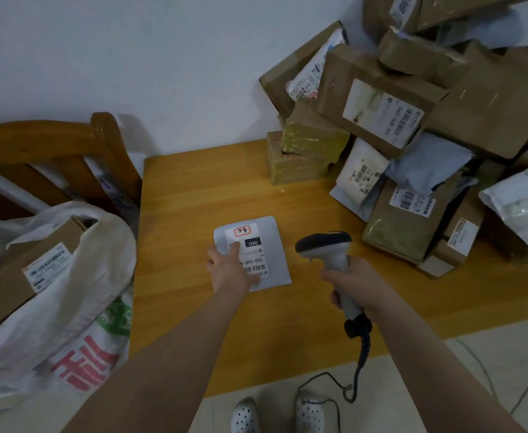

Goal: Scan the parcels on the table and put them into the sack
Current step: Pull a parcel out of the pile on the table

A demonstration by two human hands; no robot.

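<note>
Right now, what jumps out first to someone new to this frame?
The parcel pile towering at the far right of the table grabs the eye first. At centre, the left hand presses a white mailer flat while the right hand grips a scanner beside it. A sack at left holds a box.

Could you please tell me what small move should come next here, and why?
Probably tilt the scanner in the right hand toward the barcode: the left hand presses the white parcel flat, label up, and the scanner hovers beside it.

Flat white parcel (pixel 275 245) label-up, parcel pile (pixel 381 104) behind, open sack (pixel 69 307) left
</note>
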